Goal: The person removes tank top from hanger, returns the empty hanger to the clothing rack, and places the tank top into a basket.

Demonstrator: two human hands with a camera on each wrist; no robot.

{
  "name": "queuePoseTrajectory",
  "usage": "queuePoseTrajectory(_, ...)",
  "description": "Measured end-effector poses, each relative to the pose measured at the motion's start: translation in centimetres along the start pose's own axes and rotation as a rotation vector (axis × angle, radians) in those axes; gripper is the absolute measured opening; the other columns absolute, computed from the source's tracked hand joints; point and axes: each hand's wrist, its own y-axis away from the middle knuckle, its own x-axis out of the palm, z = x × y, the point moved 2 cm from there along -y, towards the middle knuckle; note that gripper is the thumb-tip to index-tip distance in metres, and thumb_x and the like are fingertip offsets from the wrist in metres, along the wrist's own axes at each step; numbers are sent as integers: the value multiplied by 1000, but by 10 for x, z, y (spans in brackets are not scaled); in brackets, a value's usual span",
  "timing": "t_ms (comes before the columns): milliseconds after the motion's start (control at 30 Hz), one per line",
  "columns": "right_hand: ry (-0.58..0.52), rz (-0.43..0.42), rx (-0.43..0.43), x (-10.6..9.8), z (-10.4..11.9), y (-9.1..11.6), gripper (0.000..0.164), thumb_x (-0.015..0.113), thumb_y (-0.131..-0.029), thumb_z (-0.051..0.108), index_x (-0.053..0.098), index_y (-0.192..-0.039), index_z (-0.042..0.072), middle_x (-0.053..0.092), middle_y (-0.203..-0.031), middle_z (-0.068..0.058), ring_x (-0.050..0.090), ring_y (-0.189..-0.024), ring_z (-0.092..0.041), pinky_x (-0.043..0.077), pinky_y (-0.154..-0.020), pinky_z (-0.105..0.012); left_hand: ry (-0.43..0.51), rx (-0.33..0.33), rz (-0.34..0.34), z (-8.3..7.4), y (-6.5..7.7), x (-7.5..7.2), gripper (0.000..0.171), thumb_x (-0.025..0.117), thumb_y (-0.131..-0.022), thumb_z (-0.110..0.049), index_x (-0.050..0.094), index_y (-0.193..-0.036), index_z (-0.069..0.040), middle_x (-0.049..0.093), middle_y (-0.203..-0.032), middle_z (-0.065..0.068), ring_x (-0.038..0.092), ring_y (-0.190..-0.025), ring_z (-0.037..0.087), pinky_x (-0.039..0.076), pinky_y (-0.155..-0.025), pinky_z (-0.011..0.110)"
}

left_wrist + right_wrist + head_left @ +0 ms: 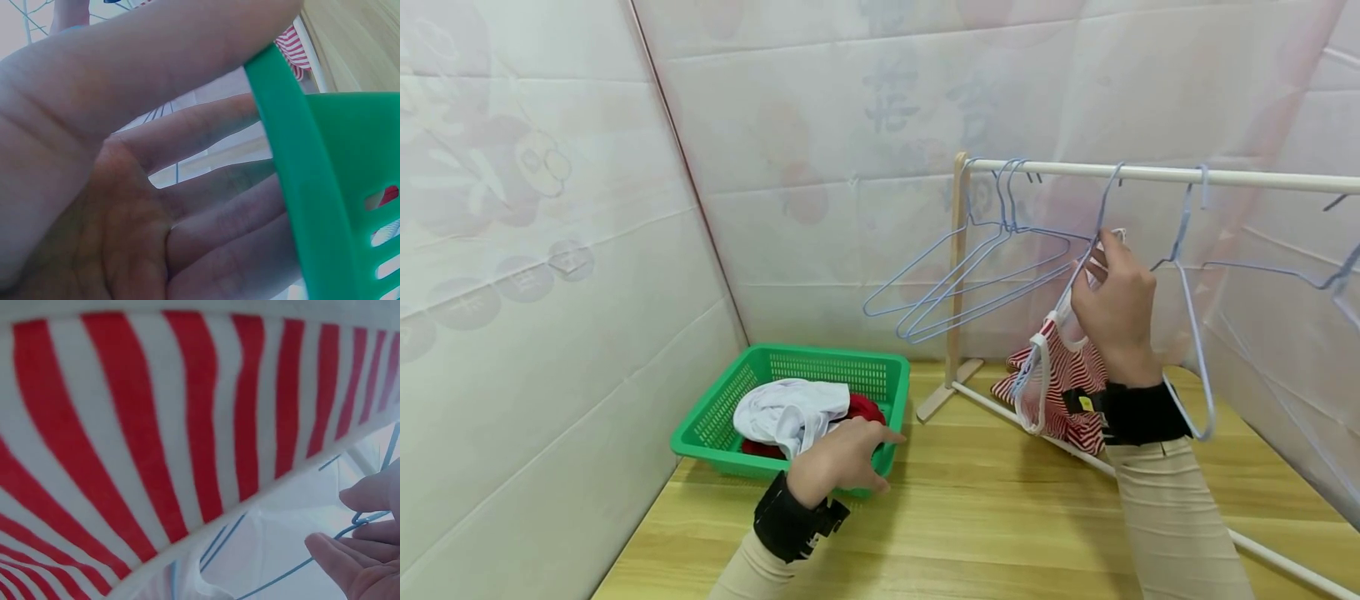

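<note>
My right hand (1118, 304) pinches a blue wire hanger (1103, 204) just below its hook, which hangs over the white rail. On that hanger is a red-and-white striped garment (1086, 367) with white straps, tilted sideways. In the right wrist view its striped cloth (209, 419) fills much of the frame, with fingertips (369, 494) about the blue wire at the right. My left hand (846, 454) hovers at the front right corner of a green plastic basket (831, 354), fingers loosely spread. White cloth (790, 408) and dark red cloth (863, 407) lie inside the basket.
Several bare blue hangers (985, 242) hang at the rail's left end, and another hanger (1187, 275) is right of my hand. The white rail (1150, 173) runs from a wooden post (957, 275). The rack's lower bar (1000, 408) crosses the wooden table (985, 517).
</note>
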Motion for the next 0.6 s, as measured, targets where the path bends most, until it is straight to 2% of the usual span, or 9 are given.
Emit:
queuePoseTrajectory(100, 1, -9, -4, 0, 1, -3, 42, 66, -93, 1, 64, -134, -5, 70, -127, -28, 71, -116, -42, 55, -97, -30, 2, -2, -3, 0, 0, 0, 64, 91, -79, -24, 68, -138, -23, 72, -119, 1, 57, -89, 8, 51, -76, 24)
queuePoseTrajectory(233, 19, -7, -14, 1, 2, -5, 42, 69, -93, 5, 64, -134, -5, 70, -126, -29, 70, -117, -43, 55, -99, -40, -3, -3, -5, 0, 0, 0, 64, 92, -78, -25, 68, -137, -23, 72, -119, -1, 59, -92, 9, 52, -77, 24)
queuePoseTrajectory(300, 23, -7, -14, 2, 2, -6, 41, 68, -95, 6, 64, -134, -5, 70, -126, -29, 70, -117, -42, 55, -99, -39, -2, -5, -7, 0, 0, 0, 63, 92, -78, -25, 68, -137, -23, 71, -120, -1, 60, -95, 11, 52, -79, 24)
queuePoseTrajectory(600, -18, -4, -12, 3, 13, -13, 44, 69, -96, 8, 63, -138, -1, 68, -131, -27, 68, -120, -38, 53, -98, -20, -3, -2, -17, 1, 1, 0, 63, 92, -78, -25, 68, -137, -22, 71, -122, 0, 60, -98, 13, 53, -81, 26)
